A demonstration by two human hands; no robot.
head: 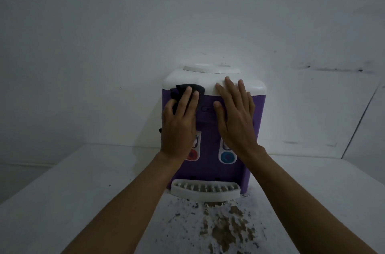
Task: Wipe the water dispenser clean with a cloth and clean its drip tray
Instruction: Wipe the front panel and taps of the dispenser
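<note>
A purple water dispenser (208,168) with a white top stands on a white counter against the wall. My left hand (179,124) presses a dark grey cloth (187,90) against the dispenser's upper left front, at the seam of the white top. My right hand (235,116) lies flat and open on the upper right front, fingers reaching onto the white top. Below the hands are a red tap (192,154) and a blue tap (228,158). The white slotted drip tray (205,190) sits at the dispenser's foot, with dirt in its slots.
The white counter (83,201) has flaking, brown-stained paint (225,228) just in front of the drip tray. The white wall (187,14) rises close behind the dispenser. A small dark knob (160,129) sticks out at the dispenser's left side.
</note>
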